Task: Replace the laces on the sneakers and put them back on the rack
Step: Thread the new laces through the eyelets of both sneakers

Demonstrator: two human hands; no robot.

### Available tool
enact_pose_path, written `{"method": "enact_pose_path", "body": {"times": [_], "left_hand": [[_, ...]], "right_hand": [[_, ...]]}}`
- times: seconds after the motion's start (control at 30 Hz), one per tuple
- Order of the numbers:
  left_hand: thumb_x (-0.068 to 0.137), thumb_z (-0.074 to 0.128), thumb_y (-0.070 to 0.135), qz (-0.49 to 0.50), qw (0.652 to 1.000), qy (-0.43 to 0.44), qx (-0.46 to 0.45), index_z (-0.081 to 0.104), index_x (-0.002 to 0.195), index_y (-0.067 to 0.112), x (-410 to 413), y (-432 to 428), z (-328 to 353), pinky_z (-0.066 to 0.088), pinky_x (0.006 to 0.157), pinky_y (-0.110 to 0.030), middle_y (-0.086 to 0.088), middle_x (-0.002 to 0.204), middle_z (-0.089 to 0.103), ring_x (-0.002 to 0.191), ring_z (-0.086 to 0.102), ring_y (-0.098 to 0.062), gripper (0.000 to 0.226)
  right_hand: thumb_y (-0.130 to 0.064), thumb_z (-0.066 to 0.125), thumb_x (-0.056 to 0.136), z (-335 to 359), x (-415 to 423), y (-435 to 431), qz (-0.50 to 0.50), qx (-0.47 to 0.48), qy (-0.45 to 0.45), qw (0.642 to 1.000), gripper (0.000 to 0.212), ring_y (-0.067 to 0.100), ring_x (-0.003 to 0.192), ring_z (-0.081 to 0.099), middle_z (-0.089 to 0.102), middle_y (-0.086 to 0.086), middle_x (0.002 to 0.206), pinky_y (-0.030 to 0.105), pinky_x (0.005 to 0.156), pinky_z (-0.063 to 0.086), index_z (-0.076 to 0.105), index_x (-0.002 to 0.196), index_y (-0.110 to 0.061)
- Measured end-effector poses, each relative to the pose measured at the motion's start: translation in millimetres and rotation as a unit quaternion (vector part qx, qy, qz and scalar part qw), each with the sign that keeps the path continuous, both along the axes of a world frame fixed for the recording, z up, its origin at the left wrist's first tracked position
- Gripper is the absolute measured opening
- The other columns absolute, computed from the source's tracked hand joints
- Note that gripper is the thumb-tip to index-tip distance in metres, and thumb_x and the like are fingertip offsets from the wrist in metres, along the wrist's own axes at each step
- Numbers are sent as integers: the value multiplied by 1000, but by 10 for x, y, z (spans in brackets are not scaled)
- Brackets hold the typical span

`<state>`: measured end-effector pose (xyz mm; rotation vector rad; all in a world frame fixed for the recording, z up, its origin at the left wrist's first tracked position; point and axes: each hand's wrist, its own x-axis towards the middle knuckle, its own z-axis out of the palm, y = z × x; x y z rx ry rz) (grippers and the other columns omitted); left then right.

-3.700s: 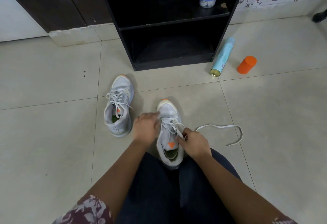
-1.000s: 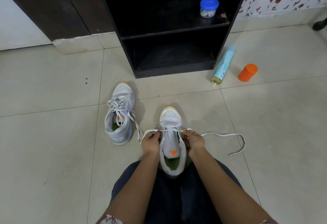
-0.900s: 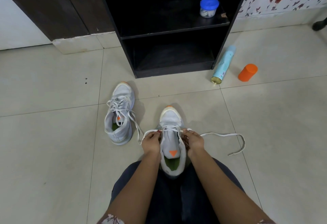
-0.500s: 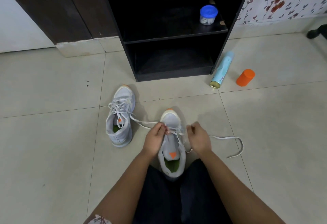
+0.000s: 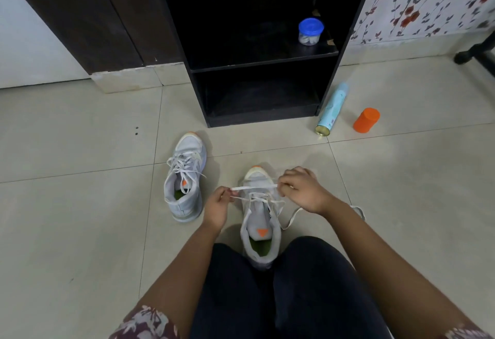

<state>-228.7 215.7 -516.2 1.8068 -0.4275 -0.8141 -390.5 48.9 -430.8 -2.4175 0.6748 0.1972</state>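
Note:
A grey sneaker (image 5: 261,234) with an orange toe stands on the tiled floor between my knees, toe pointing at the rack. A white lace (image 5: 254,187) is stretched flat across its front. My left hand (image 5: 218,206) pinches the lace's left end and my right hand (image 5: 301,188) pinches its right end. More lace trails loose on the floor to the right of the shoe. The second sneaker (image 5: 184,180), laced, stands to the left. The black shoe rack (image 5: 257,68) is straight ahead, its lowest shelf holding nothing.
A blue-lidded jar (image 5: 310,31) sits on the rack's middle shelf. A light-blue spray can (image 5: 332,109) lies on the floor right of the rack, with an orange cap (image 5: 366,120) beside it. A dark furniture foot (image 5: 474,54) shows at the far right.
Both hands have risen from the shoe's collar towards its toe and now hold a lace section taut across it. The camera has tilted up, showing more of the rack.

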Motion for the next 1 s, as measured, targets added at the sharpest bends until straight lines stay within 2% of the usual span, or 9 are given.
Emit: {"method": "enact_pose_path", "body": {"times": [0.1, 0.17, 0.3, 0.47, 0.6, 0.77, 0.83, 0.9, 1.0], "left_hand": [[98, 46, 6, 26, 999, 11, 43, 60, 81, 10, -41, 37, -87, 40, 75, -17, 2, 79, 60, 84, 55, -20, 22], [99, 47, 9, -20, 998, -24, 48, 60, 96, 10, -115, 9, -19, 40, 77, -13, 7, 88, 61, 87, 56, -13, 13], [99, 42, 33, -175, 958, -228, -5, 56, 124, 27, -229, -49, 271, 39, 103, -34, 15, 122, 60, 116, 55, -5, 29], [99, 40, 31, -273, 937, -191, -106, 60, 99, 18, -421, -106, 860, 46, 86, -38, 7, 89, 64, 89, 59, -12, 23], [97, 42, 15, -106, 982, -109, -114, 54, 82, 16, -310, 37, 929, 43, 79, -25, 2, 80, 58, 78, 56, -7, 19], [99, 41, 11, 30, 977, -155, 146, 62, 91, 13, -120, 470, 607, 42, 82, -35, -6, 96, 64, 99, 60, -29, 23], [96, 46, 11, -20, 948, -278, 155, 61, 114, 10, -252, 532, 596, 42, 90, -34, -8, 116, 63, 111, 56, -28, 24], [96, 47, 17, -121, 938, -320, 54, 55, 129, 13, -507, 493, 711, 41, 100, -33, -3, 127, 59, 117, 54, -20, 34], [94, 43, 25, -222, 920, -324, -9, 58, 124, 18, -806, 453, 845, 48, 91, -32, 2, 112, 67, 102, 62, -15, 34]], "right_hand": [[-50, 20, 77, 102, -193, 41, -11, -38, -1, 999, 43, 14, 96, 42, 48, -11, 80, 27, 96, 23, 55, 78, -26], [-42, 30, 89, 140, -224, 141, 1, -55, -20, 998, 37, 19, 89, 48, 54, -5, 79, 30, 86, 33, 58, 84, -17], [-32, 41, 99, 303, -234, 326, -37, -37, -51, 997, 23, 21, 71, 52, 56, -3, 74, 32, 60, 36, 56, 94, -16], [-32, 40, 99, 528, -319, 488, -62, -20, -84, 994, 22, 24, 67, 53, 57, 2, 71, 38, 62, 42, 52, 91, -15], [-27, 39, 100, 596, -560, 444, -99, 70, -76, 990, 23, 29, 70, 55, 59, 8, 74, 41, 66, 45, 55, 87, -18], [-24, 39, 99, 499, -744, 514, -124, 60, -15, 990, 24, 17, 62, 52, 56, -6, 68, 29, 61, 40, 57, 85, -27], [-25, 41, 98, 448, -653, 675, -123, 51, -7, 991, 22, 10, 59, 50, 55, -9, 67, 25, 56, 37, 56, 84, -29], [-26, 40, 98, 410, -536, 841, -115, 53, -16, 992, 20, 10, 66, 53, 61, -11, 77, 28, 61, 41, 58, 88, -26], [-31, 39, 99, 366, -435, 985, -118, 52, -34, 991, 24, 23, 79, 60, 68, 2, 90, 36, 72, 48, 59, 93, -18]]}}
